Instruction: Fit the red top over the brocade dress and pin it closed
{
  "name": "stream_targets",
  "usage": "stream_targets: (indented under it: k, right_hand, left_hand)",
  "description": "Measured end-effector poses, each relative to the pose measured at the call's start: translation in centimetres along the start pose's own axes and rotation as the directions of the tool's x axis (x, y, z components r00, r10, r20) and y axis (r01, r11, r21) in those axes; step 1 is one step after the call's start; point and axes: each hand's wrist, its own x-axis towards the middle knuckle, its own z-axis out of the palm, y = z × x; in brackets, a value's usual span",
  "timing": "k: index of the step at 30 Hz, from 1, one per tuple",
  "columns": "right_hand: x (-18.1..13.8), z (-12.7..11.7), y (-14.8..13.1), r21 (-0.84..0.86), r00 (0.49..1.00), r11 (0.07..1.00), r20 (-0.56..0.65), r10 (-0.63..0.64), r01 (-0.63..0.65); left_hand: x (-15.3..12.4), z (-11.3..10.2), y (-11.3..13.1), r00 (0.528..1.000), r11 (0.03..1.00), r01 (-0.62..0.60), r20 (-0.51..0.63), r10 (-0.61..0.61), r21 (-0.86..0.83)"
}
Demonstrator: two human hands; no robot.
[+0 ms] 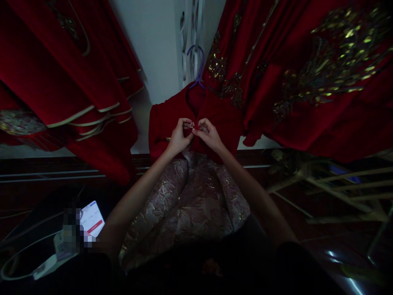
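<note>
A red jacket (172, 107) hangs in front of me on a purple wire hanger (202, 67). At its front opening, just below the V-shaped neck, sits a small shiny beaded button (192, 125). My left hand (180, 137) pinches at this button with thumb and fingers. Close beside it, my right hand (209, 133) is closed on the other front edge, its thumb nearly touching the left fingertips. Exactly how the cloth lies between the fingertips is too small to make out. Below the jacket spreads a pale, metallic patterned skirt-like fabric (196, 196).
Red garments with gold trim (92, 82) hang at the left, and a red one with gold sequins (334, 61) at the right. A wooden rack (319, 184) stands low on the right. A lit phone (92, 219) lies at lower left. The room is dim.
</note>
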Motion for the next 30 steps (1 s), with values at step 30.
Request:
stream_targets:
  k: [30]
  right_hand:
    - [-1.7, 0.3, -0.3, -0.291, 0.956, 0.956, -0.265, -0.124, 0.043]
  left_hand:
    - [1.5, -1.6, 2.5, 0.982, 0.925, -0.038, 0.184, -0.035, 0.378]
